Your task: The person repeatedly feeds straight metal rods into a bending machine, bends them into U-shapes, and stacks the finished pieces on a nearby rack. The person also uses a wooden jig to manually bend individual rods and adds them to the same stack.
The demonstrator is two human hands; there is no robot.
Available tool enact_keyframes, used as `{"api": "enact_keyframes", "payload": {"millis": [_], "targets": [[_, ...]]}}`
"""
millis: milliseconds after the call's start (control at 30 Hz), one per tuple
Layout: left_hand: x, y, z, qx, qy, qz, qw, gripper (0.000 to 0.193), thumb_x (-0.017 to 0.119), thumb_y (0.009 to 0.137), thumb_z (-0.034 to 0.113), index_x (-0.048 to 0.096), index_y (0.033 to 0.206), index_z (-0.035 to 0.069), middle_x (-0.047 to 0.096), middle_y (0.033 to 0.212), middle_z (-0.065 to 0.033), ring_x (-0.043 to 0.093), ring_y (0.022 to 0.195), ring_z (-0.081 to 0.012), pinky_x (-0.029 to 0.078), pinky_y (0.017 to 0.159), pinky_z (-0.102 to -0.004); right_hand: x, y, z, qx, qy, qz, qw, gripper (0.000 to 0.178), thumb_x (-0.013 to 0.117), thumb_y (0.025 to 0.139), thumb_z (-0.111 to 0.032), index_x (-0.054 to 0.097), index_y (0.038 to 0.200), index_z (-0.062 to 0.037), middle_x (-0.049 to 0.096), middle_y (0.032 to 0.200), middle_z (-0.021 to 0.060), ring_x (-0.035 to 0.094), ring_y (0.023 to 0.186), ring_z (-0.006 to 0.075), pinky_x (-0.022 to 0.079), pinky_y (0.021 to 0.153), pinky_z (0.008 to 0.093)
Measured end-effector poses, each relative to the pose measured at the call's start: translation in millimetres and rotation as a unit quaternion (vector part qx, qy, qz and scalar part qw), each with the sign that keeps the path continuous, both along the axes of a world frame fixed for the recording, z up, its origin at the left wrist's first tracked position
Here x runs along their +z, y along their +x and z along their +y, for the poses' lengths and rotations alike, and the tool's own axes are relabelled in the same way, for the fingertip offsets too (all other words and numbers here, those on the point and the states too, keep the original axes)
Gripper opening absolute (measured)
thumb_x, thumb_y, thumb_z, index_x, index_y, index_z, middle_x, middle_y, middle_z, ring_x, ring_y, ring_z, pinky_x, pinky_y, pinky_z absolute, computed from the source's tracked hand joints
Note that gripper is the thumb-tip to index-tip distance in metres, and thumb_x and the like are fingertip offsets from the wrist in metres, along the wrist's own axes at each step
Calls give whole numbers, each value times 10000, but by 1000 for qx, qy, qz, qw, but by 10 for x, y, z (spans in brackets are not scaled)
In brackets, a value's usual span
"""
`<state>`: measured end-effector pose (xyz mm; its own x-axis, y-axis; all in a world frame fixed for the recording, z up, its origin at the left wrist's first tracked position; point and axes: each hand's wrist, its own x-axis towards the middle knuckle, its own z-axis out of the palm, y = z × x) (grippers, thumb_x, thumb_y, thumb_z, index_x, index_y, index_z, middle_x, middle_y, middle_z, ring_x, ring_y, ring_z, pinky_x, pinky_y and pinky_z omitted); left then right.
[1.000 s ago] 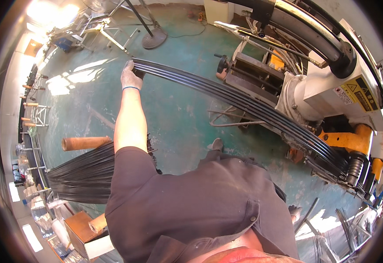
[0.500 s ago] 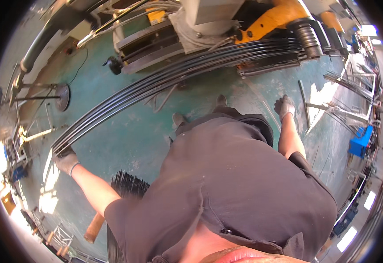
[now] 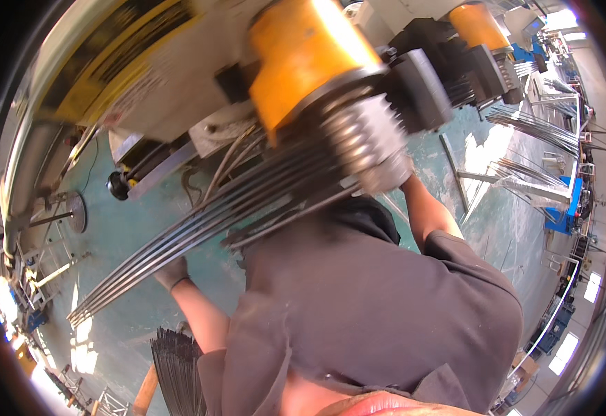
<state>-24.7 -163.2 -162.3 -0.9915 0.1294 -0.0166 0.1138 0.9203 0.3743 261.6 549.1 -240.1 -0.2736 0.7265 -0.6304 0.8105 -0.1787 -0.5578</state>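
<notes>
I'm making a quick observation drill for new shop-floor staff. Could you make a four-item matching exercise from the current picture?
Things
1. Left hand
2. Nearest machine casing
3. Black rod bundle
4. Round stand base

Places and colours
A. At the lower left, beside a brown tube
B. On the floor at the far left
C. Close beside the long metal rods
D. Bright orange, near the top

Pairs: 1-C, 2-D, 3-A, 4-B
</notes>
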Motion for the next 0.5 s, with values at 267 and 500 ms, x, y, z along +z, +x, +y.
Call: {"api": "enact_keyframes", "payload": {"millis": [267,500], "targets": [[-343,512,1389,-5,390,-144,909,410,589,1029,325,672,1376,126,696,1350,-117,632,1267,-365,501,1046,-528,854,-594,441,105,84,106,985,556,720,934,-476,687,1247,-17,768,880,92,711,714,155,557,624,327],[536,424,2380,254,753,-317,518,378,653,1041,343,682,1313,82,745,1240,-104,701,1161,-272,578,1003,-477,251,654,362,16,-90,-3,996,473,635,1017,-440,749,1006,19,753,834,95,670,665,196,532,613,351]]}}
